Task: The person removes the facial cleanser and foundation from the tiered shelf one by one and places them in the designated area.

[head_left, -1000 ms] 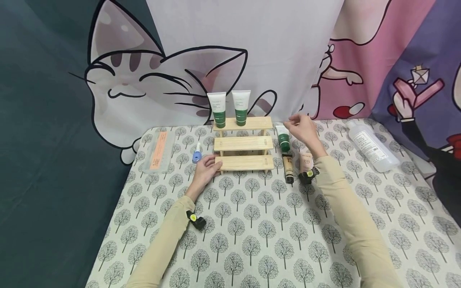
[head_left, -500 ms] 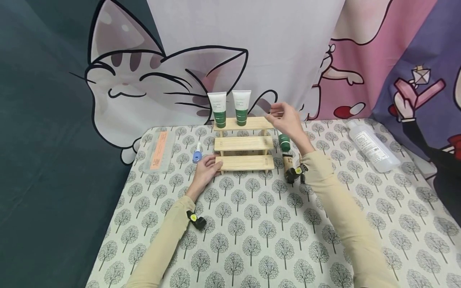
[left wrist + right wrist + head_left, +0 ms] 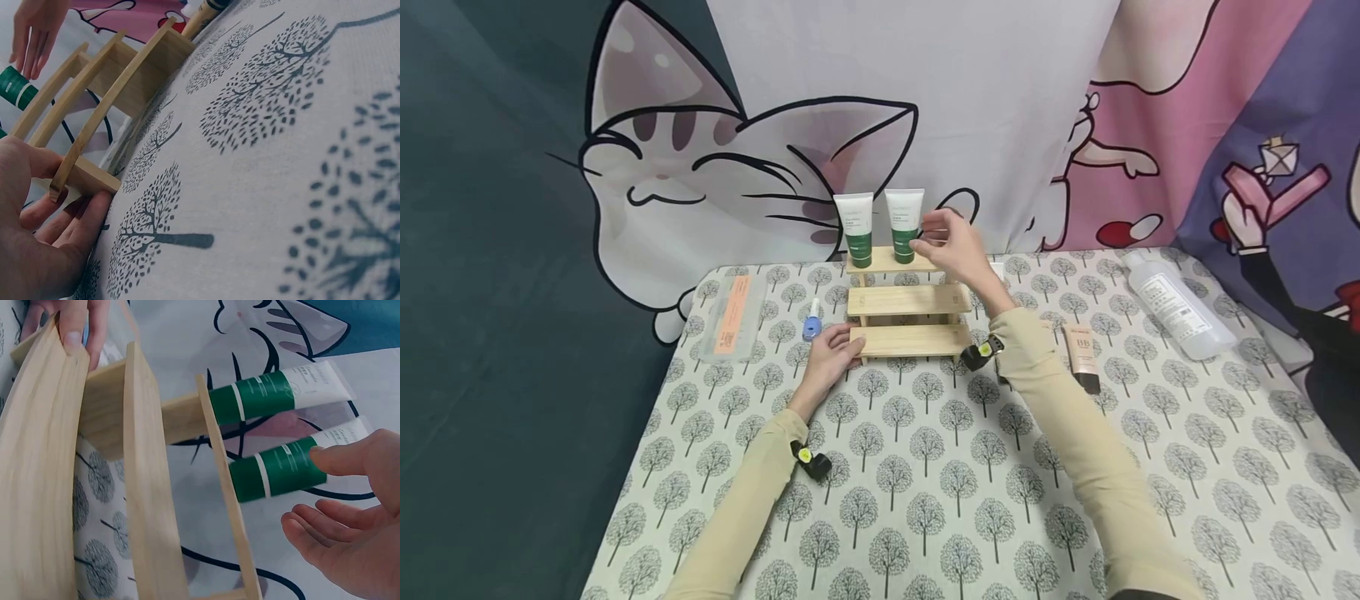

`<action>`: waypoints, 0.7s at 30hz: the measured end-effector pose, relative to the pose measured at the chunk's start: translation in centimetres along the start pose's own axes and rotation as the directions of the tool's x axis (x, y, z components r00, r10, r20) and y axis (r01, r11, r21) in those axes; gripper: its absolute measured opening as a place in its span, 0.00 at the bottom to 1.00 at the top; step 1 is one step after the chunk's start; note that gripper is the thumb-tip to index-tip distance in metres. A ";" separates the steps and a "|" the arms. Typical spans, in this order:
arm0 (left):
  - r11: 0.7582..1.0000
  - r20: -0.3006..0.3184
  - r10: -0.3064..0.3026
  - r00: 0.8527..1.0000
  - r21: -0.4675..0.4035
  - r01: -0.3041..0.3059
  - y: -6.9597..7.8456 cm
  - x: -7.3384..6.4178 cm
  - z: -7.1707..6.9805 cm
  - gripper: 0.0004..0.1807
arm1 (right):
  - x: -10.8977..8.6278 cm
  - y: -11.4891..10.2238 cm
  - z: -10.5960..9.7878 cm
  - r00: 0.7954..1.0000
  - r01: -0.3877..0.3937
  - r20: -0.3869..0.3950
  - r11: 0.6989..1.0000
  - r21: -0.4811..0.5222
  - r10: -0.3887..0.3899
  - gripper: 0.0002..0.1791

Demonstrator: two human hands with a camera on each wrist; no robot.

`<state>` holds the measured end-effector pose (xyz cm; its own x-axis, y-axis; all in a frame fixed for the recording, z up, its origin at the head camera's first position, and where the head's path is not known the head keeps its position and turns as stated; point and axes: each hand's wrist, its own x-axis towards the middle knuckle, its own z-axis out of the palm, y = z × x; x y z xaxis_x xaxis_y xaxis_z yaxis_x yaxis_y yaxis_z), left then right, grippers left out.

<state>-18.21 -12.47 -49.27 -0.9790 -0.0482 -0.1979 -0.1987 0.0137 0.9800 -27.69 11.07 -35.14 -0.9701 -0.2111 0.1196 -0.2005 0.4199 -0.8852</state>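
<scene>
Head view: right hand (image 3: 957, 248) has swung beside the right-side green-white tube (image 3: 904, 218), fingers parted, gripping nothing, tube within reach; left hand (image 3: 829, 360) grips the wooden rack (image 3: 910, 300).

In my head view the right arm (image 3: 1037, 367) hides all but the white end of a tube (image 3: 997, 269); print on the plastic bottle (image 3: 1178, 305) is unreadably small. The right wrist view crops the right hand (image 3: 362, 544); I can't tell whether it touches the green-and-white tube (image 3: 278, 469).
</scene>
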 end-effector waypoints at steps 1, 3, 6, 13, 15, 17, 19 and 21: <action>1.000 0.000 0.000 1.000 0.000 0.000 0.0 0.0 0.0 0.26 | 0.0 0.0 0.2 1.000 -0.006 -0.004 1.000 0.001 0.006 0.32; 1.000 0.001 0.000 1.000 0.002 0.000 0.0 0.0 0.0 0.26 | 0.2 0.2 0.7 1.000 -0.014 -0.008 1.000 0.014 0.014 0.31; 1.000 -0.001 -0.003 1.000 0.004 0.003 0.0 0.0 0.1 0.27 | 0.3 0.5 1.3 0.999 -0.027 -0.017 0.999 0.028 0.027 0.30; 1.000 0.005 0.008 1.000 0.017 -0.008 0.0 0.0 0.0 0.27 | 0.5 1.4 2.5 0.997 -0.017 -0.069 0.999 0.040 0.019 0.25; 1.000 0.008 0.012 1.000 0.017 -0.012 0.1 0.0 0.0 0.27 | 0.5 1.6 2.9 0.996 0.003 -0.092 0.999 0.049 0.002 0.24; 1.000 0.009 0.012 1.000 0.015 -0.012 0.1 0.0 0.0 0.27 | 0.6 1.8 3.1 0.993 0.024 -0.113 0.998 0.060 -0.017 0.23; 1.000 0.007 0.008 1.000 0.016 -0.008 0.1 0.0 0.0 0.27 | 0.6 2.1 3.4 0.992 0.036 -0.127 0.997 0.065 -0.028 0.23; 1.000 0.003 0.004 1.000 0.020 -0.004 0.0 0.0 -0.1 0.27 | 0.5 2.2 3.5 0.990 0.045 -0.134 0.996 0.075 -0.034 0.23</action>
<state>-18.23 -12.52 -49.23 -0.9800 -0.0455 -0.1938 -0.1954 0.0337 0.9802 -28.18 8.78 -38.65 -0.9722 -0.1052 0.2092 -0.2330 0.3430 -0.9100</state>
